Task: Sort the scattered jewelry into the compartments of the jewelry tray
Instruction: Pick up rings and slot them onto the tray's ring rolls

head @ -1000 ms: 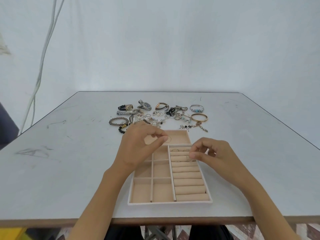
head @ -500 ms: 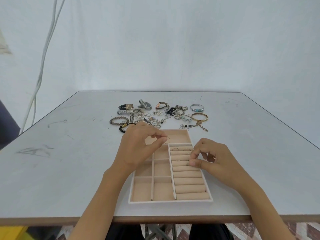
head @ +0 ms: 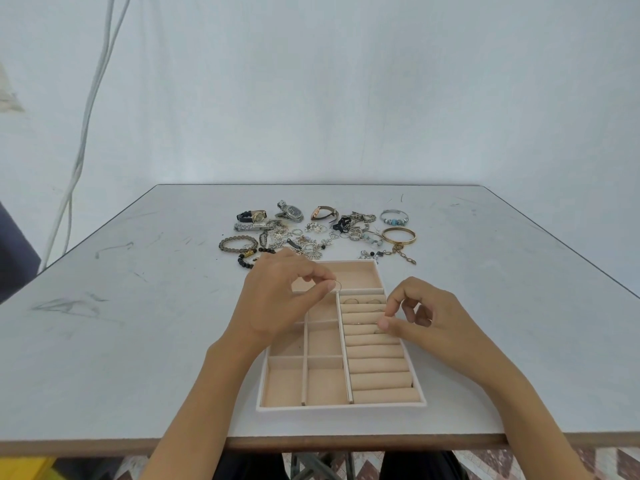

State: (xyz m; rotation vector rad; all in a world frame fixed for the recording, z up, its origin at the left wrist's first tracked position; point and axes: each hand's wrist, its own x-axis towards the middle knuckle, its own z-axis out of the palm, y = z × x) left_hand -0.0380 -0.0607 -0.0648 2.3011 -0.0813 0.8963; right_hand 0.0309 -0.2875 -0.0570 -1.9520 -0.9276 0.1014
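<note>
Left fingers (head: 323,288): thumb and forefinger pinched on a thin hoop (head: 338,286), held above the tray's far end, near the divider between the long top compartment and the ring rolls.
Right fingers (head: 385,323): thumb and forefinger pressed together over the third or fourth ring roll; whether they grip a ring I cannot tell, too small.
Left hand (head: 277,299): over the tray's left half, hiding its upper small compartments.
Right hand (head: 426,318): over the tray's right edge, other fingers curled.
Tray (head: 341,407): beige, near the worktop's front edge; square compartments left, ring rolls (head: 379,368) right, one wide compartment across the far end.
Rings (head: 362,301): two or three thin ones seated in the farthest roll slots.
Jewelry pile (head: 318,233): scattered on the worktop just beyond the tray, apart from it.
Watches (head: 292,212): along the pile's far edge.
Gold bangle (head: 399,235): at the pile's right, a beaded bracelet (head: 394,217) behind it.
Braided bracelet (head: 238,243): at the pile's left.
Worktop (head: 138,323): grey, scuffed.
</note>
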